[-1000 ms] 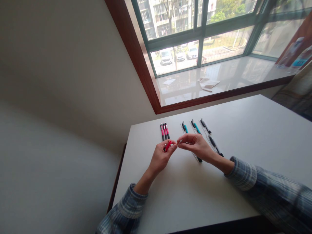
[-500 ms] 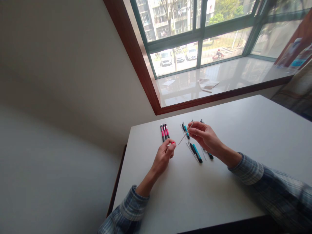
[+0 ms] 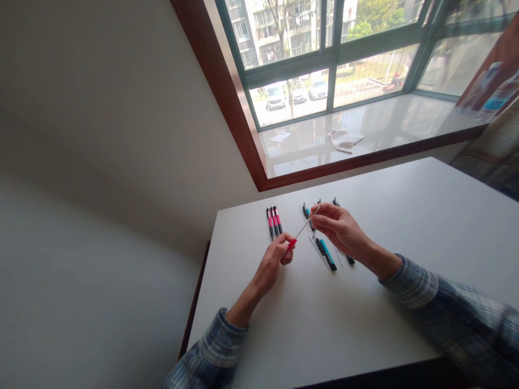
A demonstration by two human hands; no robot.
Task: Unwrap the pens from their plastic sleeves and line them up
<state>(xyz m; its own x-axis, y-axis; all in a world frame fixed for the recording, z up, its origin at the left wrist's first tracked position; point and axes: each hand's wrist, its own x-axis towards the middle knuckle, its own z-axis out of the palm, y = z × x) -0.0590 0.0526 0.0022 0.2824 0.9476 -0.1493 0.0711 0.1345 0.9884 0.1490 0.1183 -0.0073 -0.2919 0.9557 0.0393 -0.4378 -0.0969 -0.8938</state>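
The left hand point(image 3: 274, 260) gripped a red pen barrel point(image 3: 291, 245) between the thumb and the curled fingers. The barrel was tilted, with its upper end directed toward the right hand point(image 3: 344, 227). The right hand pinched a slender, pale ink refill point(image 3: 305, 226) near its upper end, between the thumb and fingertips. The refill was held above the white tabletop point(image 3: 365, 324), slanting down toward the left hand. Its lower end met the upper end of the barrel; the depth of any insertion could not be determined.

Three red-and-black pens point(image 3: 274, 220) lay side by side on the tabletop, just beyond the left hand. A turquoise-and-black barrel point(image 3: 327, 255) lay below the right hand, with a black pen part point(image 3: 319, 247) alongside it and a loose refill point(image 3: 318, 253) to its left. Further pen parts lay behind and beneath the right hand, partly hidden by it.

Plaid sleeves point(image 3: 421, 292) covered both forearms. Beyond the tabletop, a crumpled cloth point(image 3: 344, 141) and a sheet of paper point(image 3: 280, 136) rested on the glossy windowsill point(image 3: 308, 154).
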